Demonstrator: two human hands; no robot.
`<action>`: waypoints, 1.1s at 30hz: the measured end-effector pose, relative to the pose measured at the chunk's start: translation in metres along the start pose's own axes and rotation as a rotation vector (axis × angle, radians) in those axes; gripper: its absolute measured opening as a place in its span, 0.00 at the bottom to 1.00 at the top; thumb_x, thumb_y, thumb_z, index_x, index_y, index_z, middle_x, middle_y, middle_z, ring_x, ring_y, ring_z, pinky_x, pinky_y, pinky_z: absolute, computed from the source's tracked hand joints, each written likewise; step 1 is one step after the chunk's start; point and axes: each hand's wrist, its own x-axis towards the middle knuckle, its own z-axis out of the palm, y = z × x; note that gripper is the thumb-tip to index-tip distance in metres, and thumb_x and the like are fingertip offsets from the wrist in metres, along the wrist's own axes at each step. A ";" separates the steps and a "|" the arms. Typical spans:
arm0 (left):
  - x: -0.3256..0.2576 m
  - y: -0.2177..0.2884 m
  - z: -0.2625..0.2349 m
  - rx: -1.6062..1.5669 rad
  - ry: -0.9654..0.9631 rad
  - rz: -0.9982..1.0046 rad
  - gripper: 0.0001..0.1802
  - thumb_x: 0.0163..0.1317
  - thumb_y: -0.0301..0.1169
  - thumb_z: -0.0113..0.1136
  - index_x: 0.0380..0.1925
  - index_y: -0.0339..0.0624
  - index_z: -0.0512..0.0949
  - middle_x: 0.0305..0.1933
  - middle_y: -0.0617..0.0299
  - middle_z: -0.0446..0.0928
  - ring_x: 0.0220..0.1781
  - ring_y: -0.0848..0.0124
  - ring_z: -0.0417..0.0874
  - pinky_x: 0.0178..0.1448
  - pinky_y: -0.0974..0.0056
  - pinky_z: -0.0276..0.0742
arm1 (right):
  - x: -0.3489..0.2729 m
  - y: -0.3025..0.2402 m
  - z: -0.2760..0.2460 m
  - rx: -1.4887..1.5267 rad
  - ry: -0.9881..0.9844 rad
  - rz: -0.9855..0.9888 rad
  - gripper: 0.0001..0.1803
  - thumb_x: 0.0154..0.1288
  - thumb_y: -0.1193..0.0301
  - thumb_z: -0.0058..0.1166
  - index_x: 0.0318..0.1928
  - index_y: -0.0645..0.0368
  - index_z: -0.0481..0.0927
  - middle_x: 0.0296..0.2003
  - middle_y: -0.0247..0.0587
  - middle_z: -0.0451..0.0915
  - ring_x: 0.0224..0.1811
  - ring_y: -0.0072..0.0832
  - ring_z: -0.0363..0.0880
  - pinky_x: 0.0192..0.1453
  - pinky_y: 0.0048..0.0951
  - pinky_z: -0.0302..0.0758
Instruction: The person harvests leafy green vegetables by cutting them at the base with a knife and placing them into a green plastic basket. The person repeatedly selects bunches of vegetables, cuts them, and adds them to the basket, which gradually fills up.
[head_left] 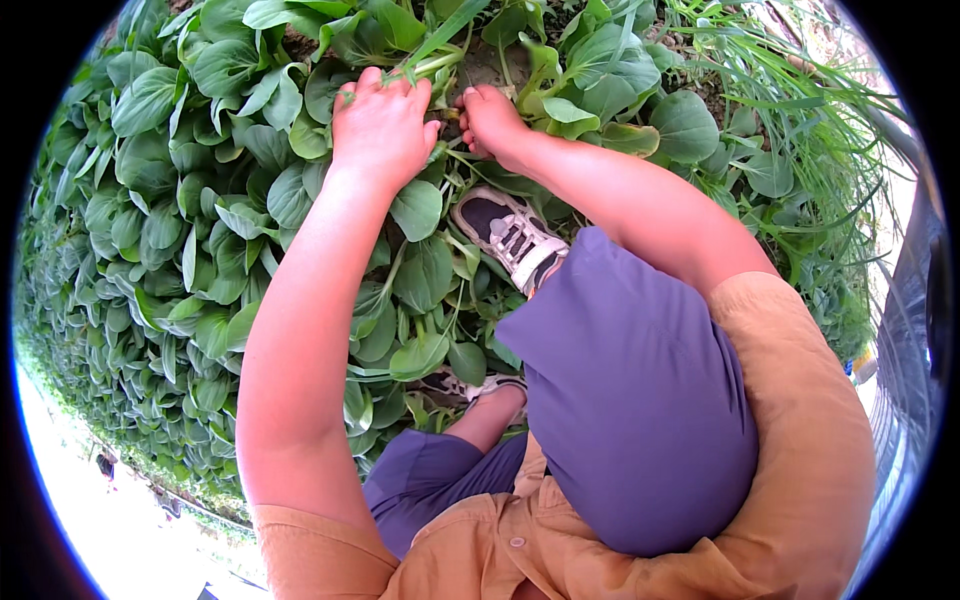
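At the top of the head view, both hands are down among leafy greens with broad spoon-shaped leaves. My left hand [383, 125] is back up, its fingers curled over thin green stems [436, 64] with a narrow blade-like leaf among them. The undersides of those fingers are hidden. Just to its right, my right hand [490, 118] is closed low near the soil, thumb and fingers pressed together. Whatever lies within its grip is too small or covered to make out. Beside the right wrist stands a leafy green plant [570, 110] with pale stalks.
A dense bed of leafy greens [150, 260] spreads to the left. Long grass [800, 110] grows at the upper right. My shoe [510, 232] stands among the plants just below the hands, and my bent knee [630, 390] rises between the arms. Dark sheeting [915, 300] hangs at the right edge.
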 end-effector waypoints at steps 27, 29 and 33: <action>-0.098 0.059 -0.025 -0.481 0.395 0.209 0.19 0.58 0.32 0.59 0.51 0.51 0.81 0.60 0.67 0.75 0.68 0.64 0.70 0.75 0.46 0.53 | -0.108 -0.018 -0.074 0.162 -0.017 -0.422 0.17 0.67 0.67 0.61 0.50 0.57 0.69 0.29 0.29 0.74 0.24 0.15 0.70 0.27 0.18 0.69; -0.103 0.072 -0.045 -0.496 0.570 0.205 0.20 0.59 0.33 0.58 0.53 0.53 0.80 0.62 0.67 0.74 0.68 0.63 0.71 0.76 0.48 0.53 | -0.129 -0.028 -0.083 0.017 0.047 -0.672 0.15 0.66 0.72 0.61 0.48 0.58 0.70 0.31 0.30 0.75 0.25 0.14 0.71 0.27 0.18 0.69; -0.088 0.091 -0.072 -0.519 0.788 0.207 0.28 0.59 0.39 0.62 0.61 0.48 0.74 0.65 0.56 0.73 0.71 0.48 0.67 0.75 0.48 0.53 | -0.155 -0.046 -0.094 -0.138 -0.046 -1.042 0.12 0.59 0.77 0.64 0.40 0.60 0.74 0.26 0.25 0.71 0.24 0.12 0.62 0.28 0.19 0.60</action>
